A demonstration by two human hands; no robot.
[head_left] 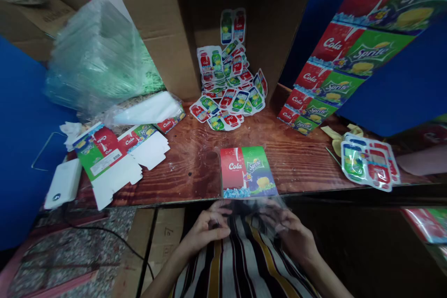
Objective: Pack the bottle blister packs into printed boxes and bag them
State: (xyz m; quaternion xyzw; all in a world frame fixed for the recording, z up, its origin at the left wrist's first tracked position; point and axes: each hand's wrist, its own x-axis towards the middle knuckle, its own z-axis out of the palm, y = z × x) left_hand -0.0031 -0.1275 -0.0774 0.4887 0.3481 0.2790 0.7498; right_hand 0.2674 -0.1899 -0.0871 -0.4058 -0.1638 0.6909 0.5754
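A Cola and Sprite printed box [248,172] lies at the table's front edge, inside clear plastic film. The film's loose end [253,208] hangs off the edge toward me. My left hand [208,227] pinches this film on its left side, fingers bent and thumb forward. On the other side my right hand [292,230] grips the film, with its fingertips partly blurred behind the plastic. Both hands are just below the box and apart from each other.
Bottle-shaped packs [232,88] spill from an open cardboard carton [153,23]. Printed boxes [323,77] stand stacked right. More packs [370,160] lie at the right edge, near a blurred arm. Flat cartons [108,158], plastic sleeves [150,111] and a white device [63,184] with cable sit left.
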